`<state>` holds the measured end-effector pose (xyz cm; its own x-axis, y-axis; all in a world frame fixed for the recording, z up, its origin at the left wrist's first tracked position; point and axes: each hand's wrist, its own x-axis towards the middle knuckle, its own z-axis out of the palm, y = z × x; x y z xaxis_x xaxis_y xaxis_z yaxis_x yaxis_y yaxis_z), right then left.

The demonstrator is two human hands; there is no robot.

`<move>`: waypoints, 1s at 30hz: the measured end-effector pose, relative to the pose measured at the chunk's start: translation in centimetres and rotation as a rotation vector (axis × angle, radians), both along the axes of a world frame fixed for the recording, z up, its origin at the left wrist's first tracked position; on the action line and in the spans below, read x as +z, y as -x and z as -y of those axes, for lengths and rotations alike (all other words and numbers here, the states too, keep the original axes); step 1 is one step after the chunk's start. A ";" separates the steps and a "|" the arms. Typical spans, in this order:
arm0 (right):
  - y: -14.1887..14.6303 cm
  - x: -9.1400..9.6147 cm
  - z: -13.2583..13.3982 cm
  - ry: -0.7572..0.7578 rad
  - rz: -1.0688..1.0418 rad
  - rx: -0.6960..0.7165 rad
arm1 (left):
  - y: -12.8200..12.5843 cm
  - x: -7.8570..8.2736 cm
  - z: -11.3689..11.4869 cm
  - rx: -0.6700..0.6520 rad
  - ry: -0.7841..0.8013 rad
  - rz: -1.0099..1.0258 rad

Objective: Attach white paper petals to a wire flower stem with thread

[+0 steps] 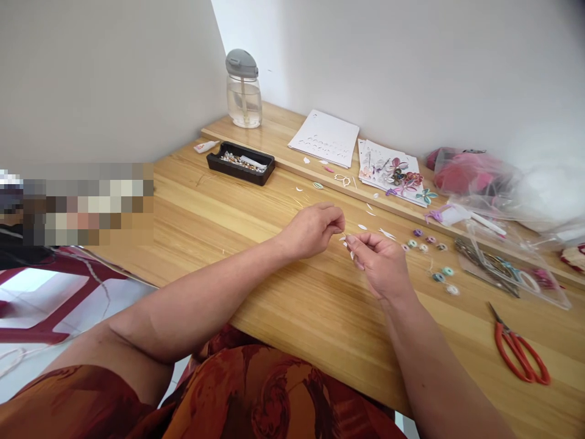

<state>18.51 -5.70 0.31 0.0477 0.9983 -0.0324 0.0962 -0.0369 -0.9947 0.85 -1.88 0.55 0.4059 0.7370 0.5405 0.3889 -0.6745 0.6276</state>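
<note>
Over the middle of the wooden table, my left hand (315, 230) is closed in a pinch, its fingertips on one end of a thin yellowish strand, perhaps wire or thread. Close to it on the right, my right hand (382, 261) pinches a small white petal-shaped piece (352, 255), mostly covered by the fingers. The strand spans the short gap between both hands. Behind them lie loose white petal shapes (362, 227) and a few thin gold wires (299, 200). Several small thread spools (424, 248) are scattered right of my right hand.
Orange-handled scissors (521, 353) lie at the right. A black tray (241, 163) of beads, a white tube (206, 147) and a water bottle (244, 91) are at the back left. White cards (325, 137), fabric flowers (397, 174) and clear plastic bags (493, 183) line the raised ledge.
</note>
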 end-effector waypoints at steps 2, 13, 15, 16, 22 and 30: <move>0.0 0.1 0.0 0.028 -0.032 0.018 | -0.1 0.0 0.1 0.002 -0.008 0.000; 0.2 0.4 0.0 0.052 -0.098 0.008 | 0.0 0.2 0.1 0.023 0.006 0.003; 0.1 0.5 0.0 0.047 -0.085 0.004 | 0.1 0.2 0.1 0.021 0.000 0.015; 0.0 0.5 0.0 0.045 -0.075 0.002 | 0.1 0.3 0.1 0.019 0.000 0.019; 0.0 0.5 0.0 0.037 -0.004 0.000 | 0.0 0.3 0.2 0.025 0.022 -0.002; 0.0 1.2 0.2 0.144 -0.086 0.123 | -0.1 0.2 0.3 0.004 -0.019 -0.002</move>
<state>18.51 -5.90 1.50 -0.0829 0.9813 -0.1735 0.0232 -0.1722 -0.9848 0.96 -2.22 0.74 0.4036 0.7286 0.5534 0.3928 -0.6843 0.6144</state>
